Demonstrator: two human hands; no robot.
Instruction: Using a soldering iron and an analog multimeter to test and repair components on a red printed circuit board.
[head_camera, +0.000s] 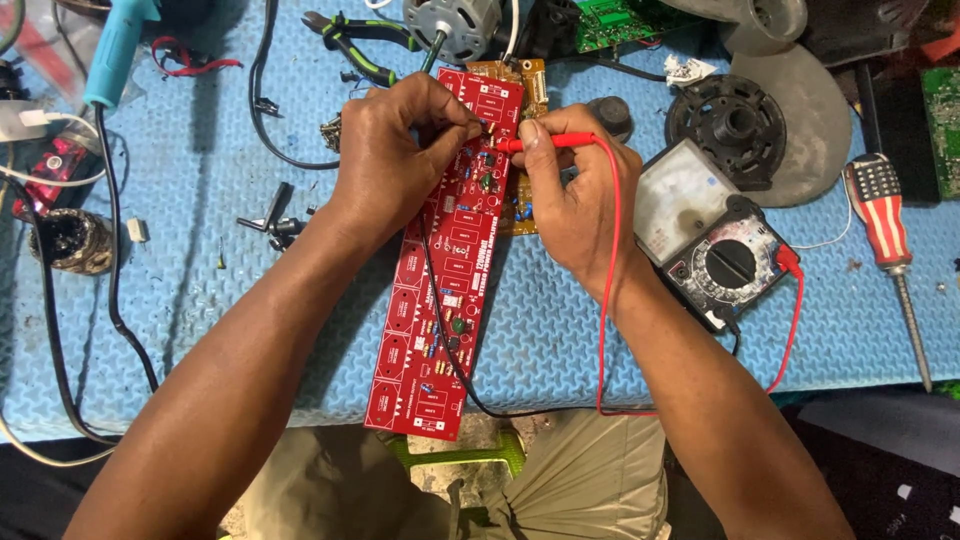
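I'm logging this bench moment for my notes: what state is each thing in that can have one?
Left hand: pinching a black probe on the red circuit board.
Right hand: gripping the red probe, tip on the board.
Red circuit board: lying flat, overhanging the mat's near edge.
Multimeter: face up, both leads plugged in.
Screwdriver: lying unused.

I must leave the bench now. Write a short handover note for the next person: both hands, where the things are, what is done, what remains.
Left hand: pinches the black probe on the upper part of the long red circuit board.
Right hand: holds the red probe, tip on the same area.
Analog multimeter: on the blue mat, right of the board, both leads plugged in.
Done: probes placed.
Left: the meter needle is unreadable here.
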